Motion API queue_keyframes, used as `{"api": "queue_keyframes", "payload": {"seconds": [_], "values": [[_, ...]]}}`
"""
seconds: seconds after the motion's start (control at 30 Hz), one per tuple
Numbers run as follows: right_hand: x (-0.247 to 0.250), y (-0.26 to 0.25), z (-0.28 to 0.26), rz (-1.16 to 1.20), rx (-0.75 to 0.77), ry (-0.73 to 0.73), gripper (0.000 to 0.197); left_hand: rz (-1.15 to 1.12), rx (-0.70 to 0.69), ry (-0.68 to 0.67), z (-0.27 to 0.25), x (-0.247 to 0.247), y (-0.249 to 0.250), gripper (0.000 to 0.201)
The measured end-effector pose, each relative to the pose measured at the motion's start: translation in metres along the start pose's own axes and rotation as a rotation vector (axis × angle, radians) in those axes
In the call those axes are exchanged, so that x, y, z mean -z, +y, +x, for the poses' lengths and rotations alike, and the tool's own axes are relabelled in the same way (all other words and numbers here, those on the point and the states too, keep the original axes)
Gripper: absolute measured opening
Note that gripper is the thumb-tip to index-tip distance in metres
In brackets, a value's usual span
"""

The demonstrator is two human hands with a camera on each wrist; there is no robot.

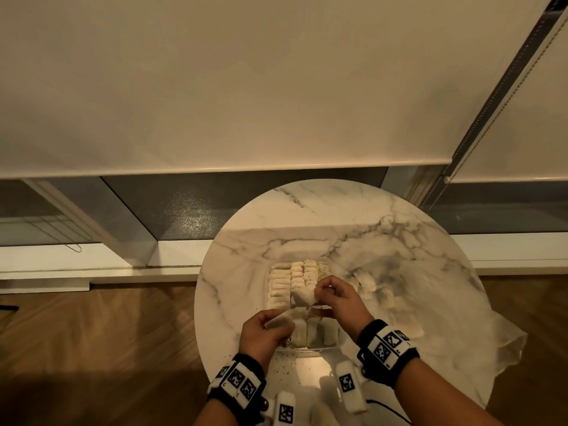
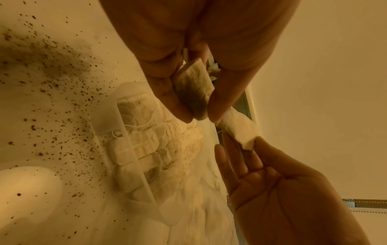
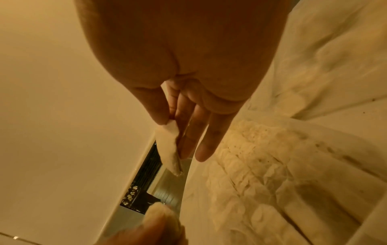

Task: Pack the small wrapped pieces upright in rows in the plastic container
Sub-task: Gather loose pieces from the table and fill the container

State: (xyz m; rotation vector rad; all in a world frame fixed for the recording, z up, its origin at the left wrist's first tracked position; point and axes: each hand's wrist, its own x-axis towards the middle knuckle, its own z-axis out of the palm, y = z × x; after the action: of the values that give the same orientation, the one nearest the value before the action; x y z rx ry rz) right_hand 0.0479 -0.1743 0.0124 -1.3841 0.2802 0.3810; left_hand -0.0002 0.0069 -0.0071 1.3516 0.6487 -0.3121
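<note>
A clear plastic container (image 1: 308,349) sits on the round marble table (image 1: 338,216), with several rows of small pale wrapped pieces (image 1: 295,275) standing in it. Above its near end, my left hand (image 1: 276,326) pinches one wrapped piece (image 1: 278,321) between thumb and fingers. In the left wrist view this piece (image 2: 194,86) shows a dark filling. My right hand (image 1: 319,292) pinches a second piece (image 1: 302,296) by its corner above the container's middle. The right wrist view has that second piece (image 3: 167,145) hanging from thumb and fingers. The two hands are close together but apart.
A crumpled clear plastic bag (image 1: 461,318) lies on the table's right side with more loose pieces (image 1: 365,284) in it. Dark crumbs (image 2: 52,91) are scattered on the table near the container's front left. Beyond the table are a window sill and a lowered blind.
</note>
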Motion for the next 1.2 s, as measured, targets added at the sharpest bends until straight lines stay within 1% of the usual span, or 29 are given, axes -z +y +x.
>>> {"api": "queue_keyframes", "payload": {"seconds": [0.07,0.17,0.27,0.37,0.5,0.6,0.73,0.93,1.07,1.2], "values": [[0.004,-0.001,0.003,-0.047,0.027,0.002,0.008,-0.014,0.014,0.029,0.003,-0.001,-0.004,0.027],[0.012,0.005,0.007,-0.272,0.055,-0.021,0.011,-0.024,0.005,0.040,0.006,-0.004,-0.007,0.016],[0.020,0.013,0.012,-0.520,0.044,-0.041,0.014,0.044,-0.044,0.057,0.006,-0.007,-0.008,0.011],[0.023,0.021,0.015,-0.603,0.001,-0.050,0.013,0.082,-0.072,0.097,0.008,-0.010,-0.009,0.006],[0.020,0.032,0.019,-0.759,-0.025,-0.133,0.013,0.059,-0.062,0.170,0.015,-0.006,-0.010,0.007],[0.009,0.039,0.022,-0.887,-0.050,-0.220,0.011,-0.003,-0.027,0.187,0.015,-0.004,-0.007,0.011],[-0.005,0.050,0.028,-0.991,-0.088,-0.290,0.013,-0.060,0.036,0.190,0.014,-0.001,-0.007,0.014],[-0.015,0.061,0.033,-1.148,-0.101,-0.320,0.016,-0.063,0.071,0.201,0.017,0.008,-0.013,0.015],[-0.020,0.066,0.036,-1.145,-0.104,-0.276,0.016,-0.086,0.083,0.179,0.019,0.012,-0.011,0.014],[-0.022,0.069,0.038,-1.149,-0.074,-0.227,0.017,-0.105,0.094,0.167,0.021,0.014,-0.008,0.014]]}}
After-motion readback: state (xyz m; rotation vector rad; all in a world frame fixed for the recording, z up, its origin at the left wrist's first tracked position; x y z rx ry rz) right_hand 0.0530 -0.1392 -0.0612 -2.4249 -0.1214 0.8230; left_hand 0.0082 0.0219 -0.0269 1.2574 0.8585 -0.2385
